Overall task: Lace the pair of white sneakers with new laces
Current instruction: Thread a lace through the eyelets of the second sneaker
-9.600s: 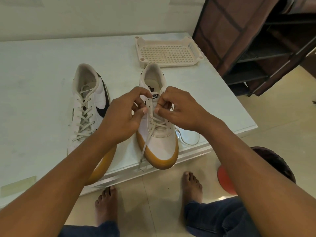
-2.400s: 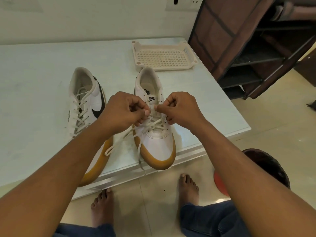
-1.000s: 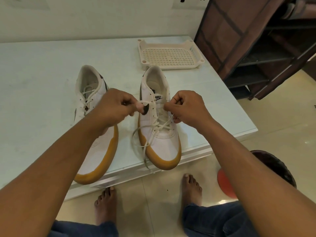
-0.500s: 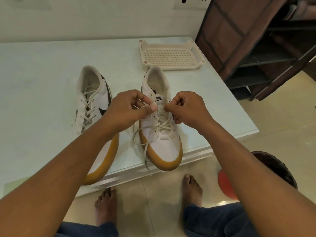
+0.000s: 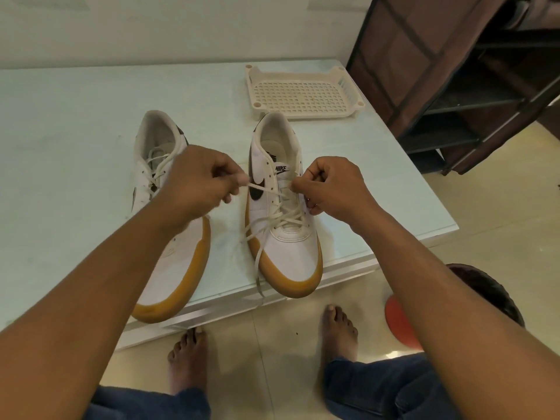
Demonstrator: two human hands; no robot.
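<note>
White leather over a gum-coloured sole: that is what we see twice on the pale table [image 5: 66, 122], two sneakers standing side by side with their toes at the near edge. The left sneaker [image 5: 172, 268] is partly hidden behind the left forearm [image 5: 106, 283]; its lacing shows near the opening, crossed between eyelets. The right sneaker [image 5: 288, 250] sits just beside it, not touching, with a dark swoosh on its left flank. A cream lace [image 5: 266, 191] is crossed through its nearer eyelets, while the eyelets farther up show as open holes. The left hand [image 5: 197, 184] hovers between the two shoes, its fingers curled and its thumb and forefinger clamped on one strand of the lace, which runs taut to the right across the tongue. The right hand [image 5: 333, 186] is over the right side of the same shoe, fingers curled in, thumb and forefinger pressed together on the lace at the eyelet row. A loose end [image 5: 259, 268] trails off the shoe's near left side and over the table, reaching its near edge. At the far right of the table lies a cream perforated tray [image 5: 303, 93], just behind the right sneaker's heel. A dark brown rack [image 5: 424, 71] stands to the right of the table. Below the near edge we see two bare feet [image 5: 188, 356] on the tiled floor [image 5: 500, 207].
</note>
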